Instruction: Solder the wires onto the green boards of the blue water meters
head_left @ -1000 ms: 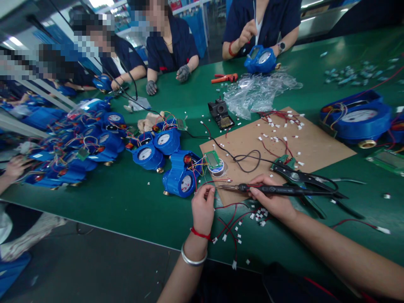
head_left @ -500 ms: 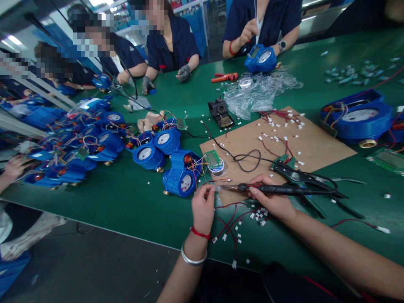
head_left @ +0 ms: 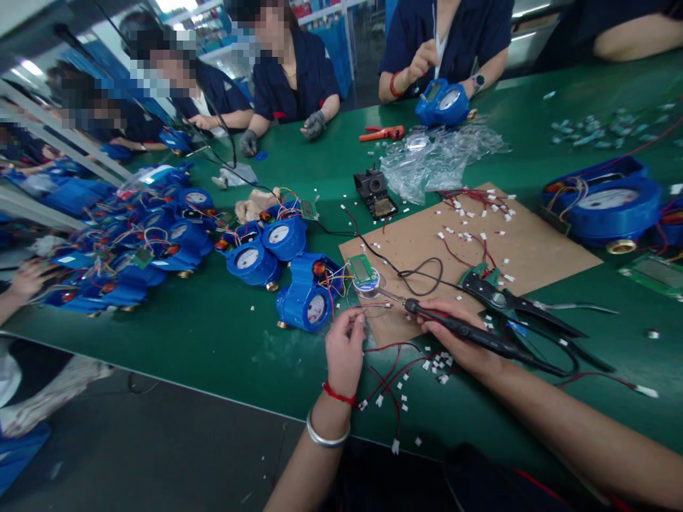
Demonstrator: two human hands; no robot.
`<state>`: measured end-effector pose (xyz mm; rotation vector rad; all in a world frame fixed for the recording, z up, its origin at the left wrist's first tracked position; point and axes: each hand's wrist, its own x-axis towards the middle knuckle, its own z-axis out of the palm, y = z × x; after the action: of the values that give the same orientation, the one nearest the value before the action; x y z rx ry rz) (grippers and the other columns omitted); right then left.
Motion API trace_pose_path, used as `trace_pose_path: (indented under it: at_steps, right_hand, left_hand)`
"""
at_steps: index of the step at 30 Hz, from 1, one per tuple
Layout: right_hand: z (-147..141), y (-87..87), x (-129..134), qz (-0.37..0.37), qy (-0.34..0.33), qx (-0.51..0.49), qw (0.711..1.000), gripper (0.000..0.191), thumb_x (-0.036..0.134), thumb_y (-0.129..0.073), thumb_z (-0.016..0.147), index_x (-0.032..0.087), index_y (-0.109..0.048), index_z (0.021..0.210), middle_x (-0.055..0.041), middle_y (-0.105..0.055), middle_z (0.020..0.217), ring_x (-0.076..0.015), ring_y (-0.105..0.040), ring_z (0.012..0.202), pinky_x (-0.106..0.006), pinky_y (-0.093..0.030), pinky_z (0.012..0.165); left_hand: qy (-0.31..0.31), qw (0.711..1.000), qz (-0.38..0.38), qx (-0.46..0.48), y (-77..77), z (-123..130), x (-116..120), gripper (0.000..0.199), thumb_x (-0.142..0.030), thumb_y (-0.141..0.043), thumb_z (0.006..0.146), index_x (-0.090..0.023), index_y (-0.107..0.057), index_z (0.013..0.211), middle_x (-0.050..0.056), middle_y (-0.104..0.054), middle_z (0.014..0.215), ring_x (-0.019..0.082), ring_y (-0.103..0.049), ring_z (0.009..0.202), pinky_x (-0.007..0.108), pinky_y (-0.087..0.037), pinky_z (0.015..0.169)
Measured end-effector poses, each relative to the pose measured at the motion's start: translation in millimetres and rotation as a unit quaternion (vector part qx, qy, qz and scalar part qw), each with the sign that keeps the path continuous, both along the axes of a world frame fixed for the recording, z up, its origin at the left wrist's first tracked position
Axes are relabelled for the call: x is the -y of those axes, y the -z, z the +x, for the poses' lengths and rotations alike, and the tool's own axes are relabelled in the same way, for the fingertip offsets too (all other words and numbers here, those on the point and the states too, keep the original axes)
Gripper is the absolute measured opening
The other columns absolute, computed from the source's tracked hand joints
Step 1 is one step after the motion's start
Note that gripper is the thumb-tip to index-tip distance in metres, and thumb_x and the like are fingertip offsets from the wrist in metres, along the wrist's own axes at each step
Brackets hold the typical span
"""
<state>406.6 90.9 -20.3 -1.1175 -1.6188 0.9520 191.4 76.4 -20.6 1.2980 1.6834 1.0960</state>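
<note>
My right hand (head_left: 462, 341) is closed around a black soldering iron (head_left: 469, 333), whose metal tip points up and left toward a solder spool (head_left: 368, 283). In my left hand (head_left: 346, 345), thumb and forefinger pinch thin wires; their ends are too small to make out. A red wire runs down to these fingers from a blue water meter (head_left: 304, 302) just above them. A small green circuit board with a display (head_left: 360, 269), joined to that meter by coloured wires, rests against the spool. The iron's tip is apart from the pinched wires.
Brown cardboard (head_left: 427, 235) bears red-black connector leads and green-handled pliers (head_left: 496, 295). More leads (head_left: 395, 384) lie beside my hands. Blue meters (head_left: 133, 249) are piled at left; another meter (head_left: 602, 199) stands right. An iron stand (head_left: 375, 192) and plastic bags (head_left: 442, 163) lie ahead. Co-workers sit opposite.
The soldering iron has tilted, its tip swinging up and away from my left fingers toward the spool and its handle end dropping. A faint haze shows left of my left hand, which barely moved.
</note>
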Motion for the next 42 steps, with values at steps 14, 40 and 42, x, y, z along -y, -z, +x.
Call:
trace_pose_path:
  at_steps: [14,40,42]
  right_hand:
    - [-36.0,-33.8,-41.9,0.133,0.084,0.064,0.986,0.028,0.024,-0.055,0.084,0.024,-0.047,0.111,-0.0068,-0.055,0.101,-0.0201,-0.058,0.088,-0.038,-0.046,0.086]
    - [-75.0,5.3,-95.7,0.179,-0.050,0.061,0.981,0.036,0.023,-0.049,0.088,0.024,-0.042,0.123,-0.0090,-0.050,0.120,-0.0224,-0.047,0.116,-0.041,-0.039,0.100]
    - [-74.5,5.8,-96.5,0.176,-0.052,0.059,0.981,0.036,0.022,-0.050,0.087,0.024,-0.042,0.123,-0.0087,-0.051,0.120,-0.0223,-0.048,0.115,-0.041,-0.039,0.100]
  left_hand:
    - [0.085,0.924,0.038,0.372,-31.9,-1.7,0.7,0.019,-0.036,-0.043,0.090,-0.018,-0.048,0.085,0.009,-0.059,0.103,0.019,-0.062,0.096,0.040,-0.045,0.094]
    - [0.040,0.938,0.200,-0.281,-38.6,-11.7,-50.8,0.031,-0.024,-0.041,0.093,-0.019,-0.055,0.119,0.008,-0.066,0.103,0.019,-0.061,0.090,0.031,-0.046,0.082]
    - [0.023,0.941,0.171,-0.291,-34.3,-10.8,-53.8,0.029,-0.025,-0.041,0.093,-0.019,-0.056,0.117,0.008,-0.066,0.098,0.018,-0.062,0.084,0.029,-0.046,0.076]
